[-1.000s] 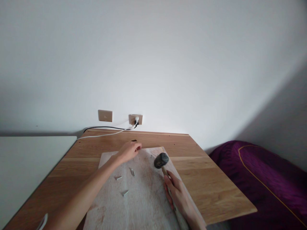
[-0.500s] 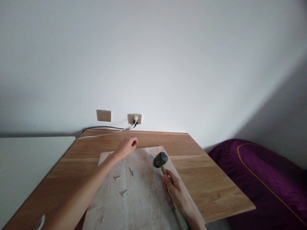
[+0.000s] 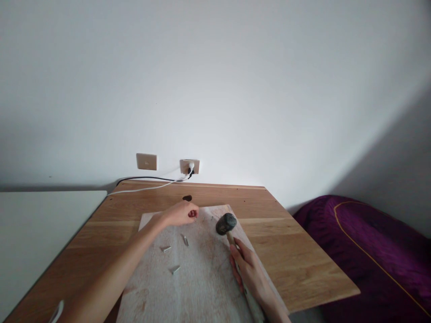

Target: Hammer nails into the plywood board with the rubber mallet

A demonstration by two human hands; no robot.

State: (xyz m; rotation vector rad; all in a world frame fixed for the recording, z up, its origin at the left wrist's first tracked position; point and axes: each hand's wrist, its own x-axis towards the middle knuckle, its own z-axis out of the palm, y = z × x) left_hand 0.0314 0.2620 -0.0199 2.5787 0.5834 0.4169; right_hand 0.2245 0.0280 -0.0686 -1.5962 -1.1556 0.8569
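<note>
My right hand is wrapped round the wooden handle of a black-headed mallet, whose head rests on or just above a pale, worn wooden board. Over the board's far edge, my left hand is closed with the fingertips curled in; whatever they pinch, if anything, is too small to make out. Nearer me on the board lie a screw or nail, a second one and a third, all silvery. Small dark marks dot the board's far end.
The board lies on a brown wooden table against a white wall. A white surface adjoins at left. Cables run to a wall socket beside another plate. A purple cloth-covered thing stands at right.
My left hand has come down and slightly right, from above the board's far edge to over the board, uncovering a dark hole in the table. My right hand and the mallet stay put.
</note>
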